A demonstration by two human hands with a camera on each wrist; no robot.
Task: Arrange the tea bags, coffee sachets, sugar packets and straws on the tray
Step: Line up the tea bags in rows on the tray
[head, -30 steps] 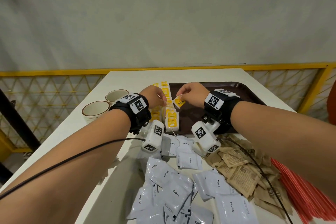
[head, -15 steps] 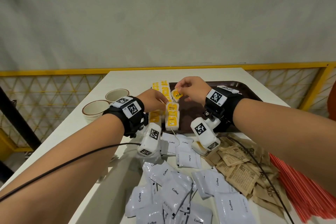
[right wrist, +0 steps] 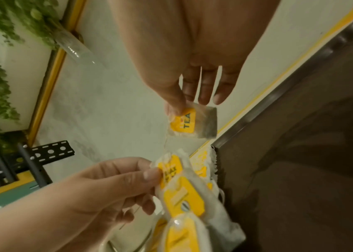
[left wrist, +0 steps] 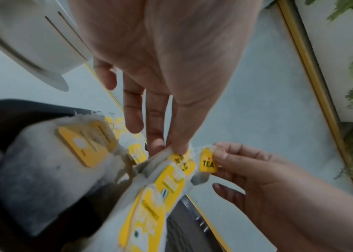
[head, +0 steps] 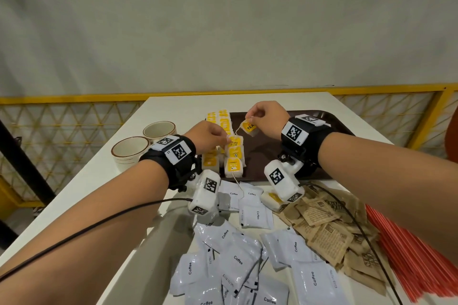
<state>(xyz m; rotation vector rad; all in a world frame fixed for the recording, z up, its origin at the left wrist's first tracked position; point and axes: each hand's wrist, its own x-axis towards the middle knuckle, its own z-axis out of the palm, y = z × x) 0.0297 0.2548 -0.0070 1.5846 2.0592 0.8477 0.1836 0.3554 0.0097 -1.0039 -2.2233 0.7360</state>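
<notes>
While the right hand (head: 266,119) pinches one small white paper tea bag with a yellow tag (head: 250,127), the left hand (head: 208,138) pinches a hanging cluster of tea bags (head: 234,156) over the dark brown plastic tray (head: 322,116); light, limp, strings likely tangled, so grip tags

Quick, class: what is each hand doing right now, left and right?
Left hand: pinching the top of a bunch of tea bags.
Right hand: pinching a single tea bag.
</notes>
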